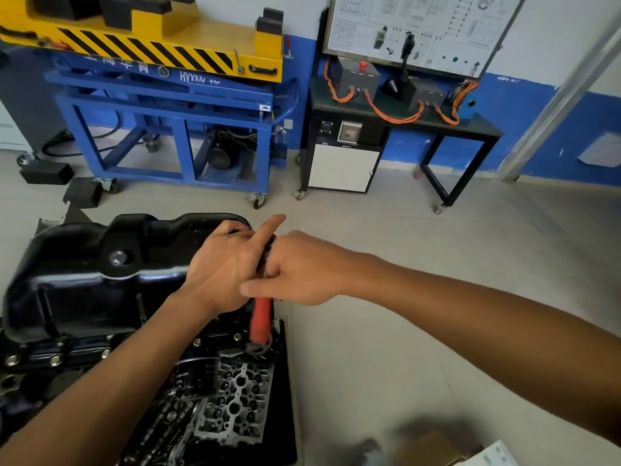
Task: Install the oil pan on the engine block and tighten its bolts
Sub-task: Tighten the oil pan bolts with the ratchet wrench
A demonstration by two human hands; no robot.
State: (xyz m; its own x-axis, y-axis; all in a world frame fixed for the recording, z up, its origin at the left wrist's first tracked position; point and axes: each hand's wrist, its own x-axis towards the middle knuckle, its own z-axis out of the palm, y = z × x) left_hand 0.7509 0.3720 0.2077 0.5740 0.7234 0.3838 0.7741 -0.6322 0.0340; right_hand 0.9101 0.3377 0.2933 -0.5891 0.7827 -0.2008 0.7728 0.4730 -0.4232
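At the oil pan [77, 274] far-right rim: right hand [302, 267] grips red-handled wrench [262, 319]; left hand [221, 264] curled, index straight, grasp cannot tell.

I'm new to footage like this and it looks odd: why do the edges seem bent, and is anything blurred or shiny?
Head view: the wide lens bows and tilts the blue cart and the door frame; the brown box at the bottom edge is blurred; light glares in streaks off the black oil pan; the red-handled wrench is fairly sharp.
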